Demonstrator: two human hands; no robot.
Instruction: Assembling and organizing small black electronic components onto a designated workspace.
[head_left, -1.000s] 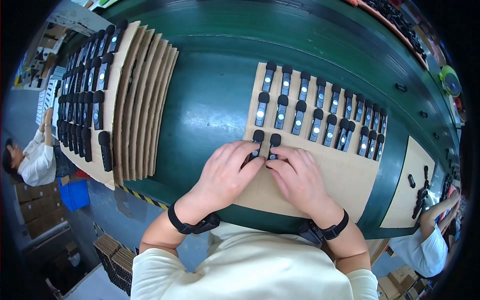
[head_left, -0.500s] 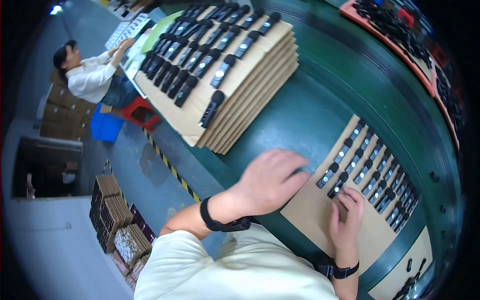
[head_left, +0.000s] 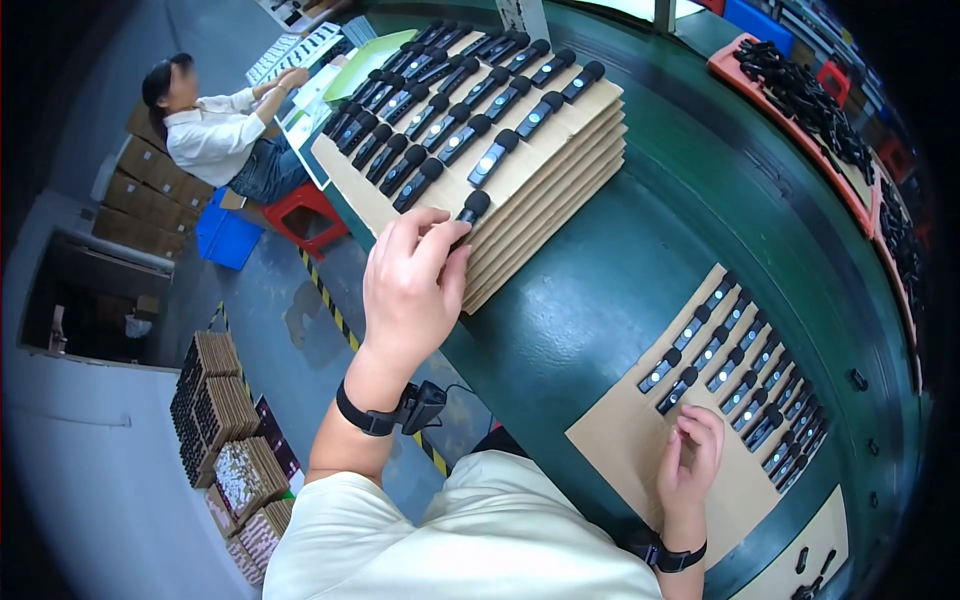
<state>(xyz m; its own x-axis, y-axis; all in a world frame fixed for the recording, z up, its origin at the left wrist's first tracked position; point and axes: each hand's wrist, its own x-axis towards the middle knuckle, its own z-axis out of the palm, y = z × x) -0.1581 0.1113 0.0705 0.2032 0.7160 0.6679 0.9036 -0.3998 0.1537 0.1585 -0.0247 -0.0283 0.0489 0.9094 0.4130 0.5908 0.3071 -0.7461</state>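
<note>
My left hand (head_left: 412, 275) pinches the lower end of a small black microphone (head_left: 474, 208) with a rounded head, at the near corner of a stack of cardboard sheets (head_left: 545, 180). Rows of similar microphones (head_left: 494, 158), several with a bright round spot, lie on the top sheet. Over a separate cardboard sheet (head_left: 620, 440) to the right, my right hand (head_left: 692, 460) hovers with its fingers loosely bent and the thumb apart, seemingly holding nothing. Just beyond its fingertips lies the nearest microphone (head_left: 677, 390) of the rows on that sheet.
Both lots rest on a green table (head_left: 560, 300). Orange trays (head_left: 790, 125) heaped with black parts line the far right. Another cardboard sheet (head_left: 800, 540) carries loose black pieces. At the left, a person (head_left: 215, 140) sits on a red stool (head_left: 305, 215), beside a blue bin (head_left: 228, 235).
My left hand has swung left and away from me, from beside the right sheet to the stack's corner microphone. My right hand stays near the same row. The view has shifted slightly.
</note>
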